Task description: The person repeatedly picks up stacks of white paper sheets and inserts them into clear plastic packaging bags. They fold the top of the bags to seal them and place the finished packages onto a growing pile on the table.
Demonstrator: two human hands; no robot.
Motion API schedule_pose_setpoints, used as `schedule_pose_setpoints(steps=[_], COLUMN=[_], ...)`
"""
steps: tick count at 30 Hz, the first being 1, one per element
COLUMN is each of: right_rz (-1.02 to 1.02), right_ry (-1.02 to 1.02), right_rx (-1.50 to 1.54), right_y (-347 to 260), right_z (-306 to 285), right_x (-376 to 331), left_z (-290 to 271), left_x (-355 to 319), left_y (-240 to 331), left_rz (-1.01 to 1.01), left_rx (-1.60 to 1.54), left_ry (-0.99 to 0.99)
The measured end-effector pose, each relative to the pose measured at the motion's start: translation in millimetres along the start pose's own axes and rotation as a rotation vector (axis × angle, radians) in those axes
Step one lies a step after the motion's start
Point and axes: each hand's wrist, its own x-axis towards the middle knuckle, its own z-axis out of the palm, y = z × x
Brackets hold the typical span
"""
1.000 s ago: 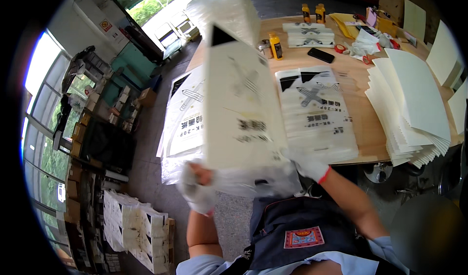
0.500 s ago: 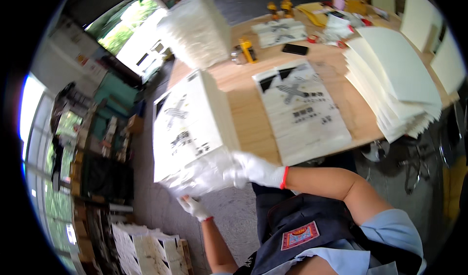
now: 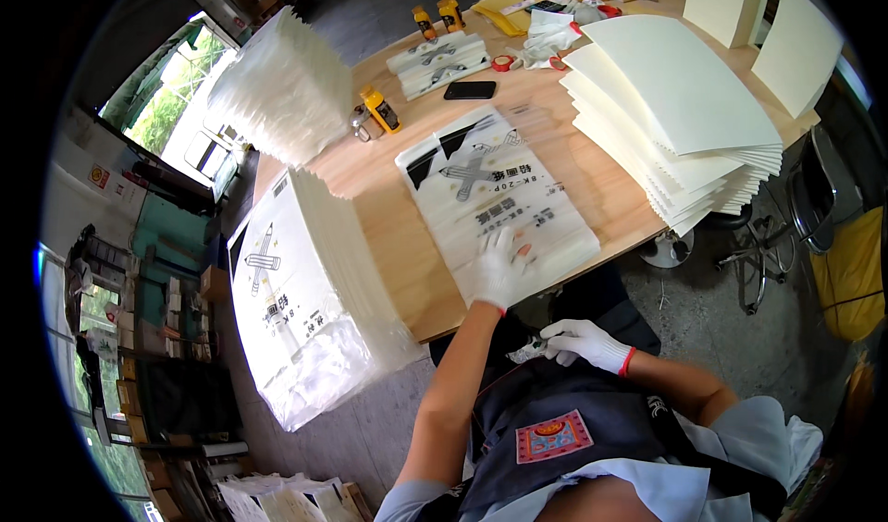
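My left hand (image 3: 499, 268), in a white glove with a bare fingertip showing, lies on the near part of a pile of printed clear plastic bags (image 3: 532, 217). Its fingers are spread over the top bag. In front of the apron (image 3: 518, 402), beyond the table edge, my right hand (image 3: 589, 344) is gloved and has its fingers curled together; what they pinch, if anything, is too small to name. To the left stands a thick stack of packed drawing paper (image 3: 305, 300), its loose plastic ends overhanging the near table edge. Neither hand touches that stack.
White paper sheets (image 3: 680, 78) lie fanned at the table's right. A tall plastic-wrapped stack (image 3: 282, 92) stands at the far left. Between them are a yellow bottle (image 3: 379, 109), a black phone (image 3: 470, 90) and more bags (image 3: 439, 62). A chair (image 3: 809, 194) stands at right.
Both hands have left the packed paper stack. My left hand has moved onto the flat bags, and my right hand has drawn back to the apron. The view has shifted to the right.
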Motion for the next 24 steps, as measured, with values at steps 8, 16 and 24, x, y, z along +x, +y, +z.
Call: schedule_pose_setpoints(steps=[8, 16, 24], right_rz=[-0.034, -0.133, -0.167], right_ry=[0.035, 0.285, 0.783], right_rx=[0.152, 0.104, -1.034], right_y=[10.5, -82.8, -54.0], right_z=[-9.5, -25.7, -74.7], right_x=[-11.7, 49.2, 66.8], left_z=[28.6, -13.3, -25.8], left_x=[61.5, 54.8, 66.5], left_y=[-24.6, 13.8, 7.1], left_rz=[-0.058, -0.046, -0.401], left_rx=[0.301, 0.138, -1.193], left_ry=[-0.381, -0.499, -0.272])
